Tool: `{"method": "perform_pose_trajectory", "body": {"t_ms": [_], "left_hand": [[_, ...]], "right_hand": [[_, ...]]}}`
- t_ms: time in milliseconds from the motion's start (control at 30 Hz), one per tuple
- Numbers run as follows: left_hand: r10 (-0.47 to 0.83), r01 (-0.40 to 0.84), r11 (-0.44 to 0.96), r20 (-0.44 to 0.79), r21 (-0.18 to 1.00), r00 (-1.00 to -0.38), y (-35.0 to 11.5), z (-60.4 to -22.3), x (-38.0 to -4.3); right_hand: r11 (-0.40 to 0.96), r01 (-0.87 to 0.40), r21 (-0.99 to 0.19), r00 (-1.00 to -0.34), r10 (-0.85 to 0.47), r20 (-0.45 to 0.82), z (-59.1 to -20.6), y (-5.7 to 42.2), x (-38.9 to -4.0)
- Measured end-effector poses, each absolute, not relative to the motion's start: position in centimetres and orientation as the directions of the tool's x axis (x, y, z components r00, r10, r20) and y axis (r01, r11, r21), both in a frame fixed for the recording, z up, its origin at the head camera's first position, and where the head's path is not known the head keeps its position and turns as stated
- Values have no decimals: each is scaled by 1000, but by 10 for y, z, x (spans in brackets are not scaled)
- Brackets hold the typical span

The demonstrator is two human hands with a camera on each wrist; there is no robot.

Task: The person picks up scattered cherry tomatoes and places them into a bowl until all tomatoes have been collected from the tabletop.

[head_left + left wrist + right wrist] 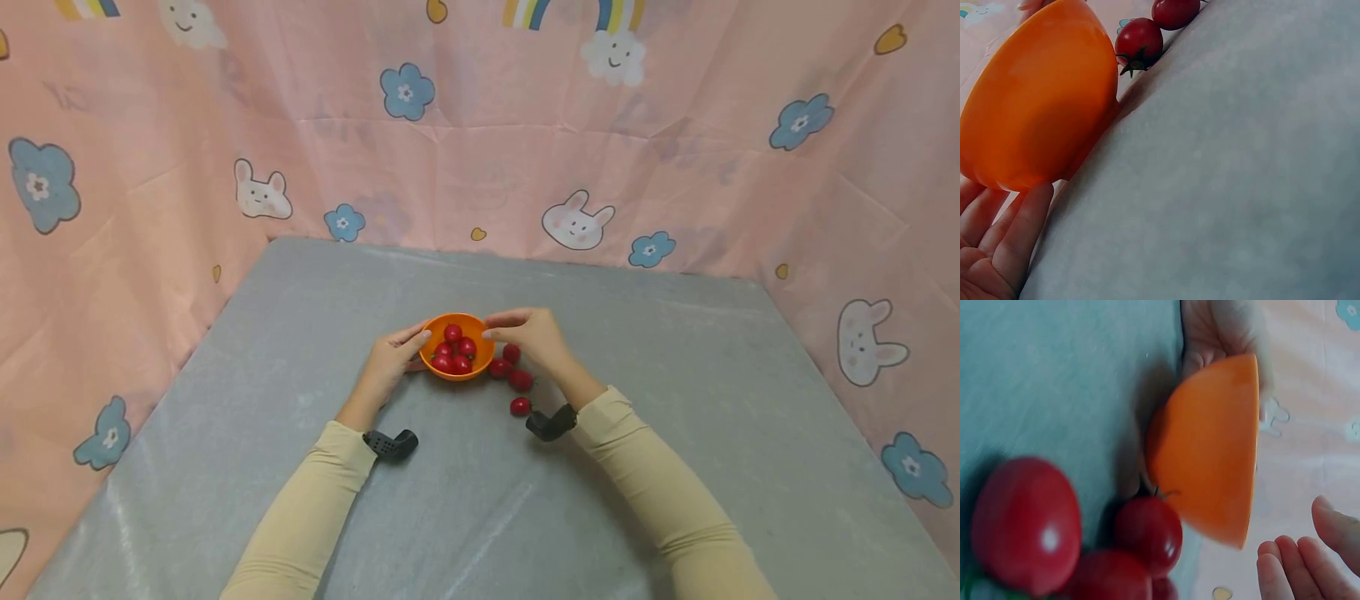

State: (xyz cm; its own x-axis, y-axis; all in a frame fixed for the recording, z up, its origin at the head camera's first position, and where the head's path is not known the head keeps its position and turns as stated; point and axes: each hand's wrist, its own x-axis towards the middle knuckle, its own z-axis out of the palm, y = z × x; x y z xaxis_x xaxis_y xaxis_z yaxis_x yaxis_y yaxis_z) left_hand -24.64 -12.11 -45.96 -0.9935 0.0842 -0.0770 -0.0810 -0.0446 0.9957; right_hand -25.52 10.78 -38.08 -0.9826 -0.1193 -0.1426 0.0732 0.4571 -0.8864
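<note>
An orange bowl [456,374] with several cherry tomatoes [453,332] in it stands on the table. My left hand [385,364] holds the bowl at its left side, thumb at the rim; the left wrist view shows its fingers [1022,231] against the outer wall. By the right rim is my right hand [536,337]. In the right wrist view that hand's fingers [1297,569] are apart from the bowl and nothing lies between them and the thumb. Several loose cherry tomatoes [521,381] lie below the right hand, beside the bowl, with green stems on some.
The grey cloth-covered table [337,292] extends all round the bowl. A pink printed curtain [465,167] borders its back and sides. Black wrist cameras [551,423] sit on both wrists, the right one close to the nearest loose tomato [520,407].
</note>
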Motion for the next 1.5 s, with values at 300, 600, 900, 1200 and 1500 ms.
{"method": "perform_pose_trajectory", "body": {"t_ms": [300, 600, 900, 1200, 1500], "left_hand": [[89, -84, -39, -80, 996, -993, -121, -460, -246], [83, -77, -27, -74, 997, -994, -120, -460, -244], [72, -93, -34, -90, 995, -993, -121, -462, -245], [68, -104, -39, -101, 994, -993, -119, -465, -243], [78, -91, -20, -89, 996, -993, -121, -463, -245]], "right_hand": [[436, 138, -889, -978, -80, -191, -389, 130, -260], [425, 168, -889, -982, -6, -188, -404, 142, -261], [440, 240, -865, -966, 25, -256, -420, 155, -263], [488, 259, -833, -955, 1, -296, -420, 156, -269], [406, 332, -851, -931, -6, -366, -422, 148, -275]]}}
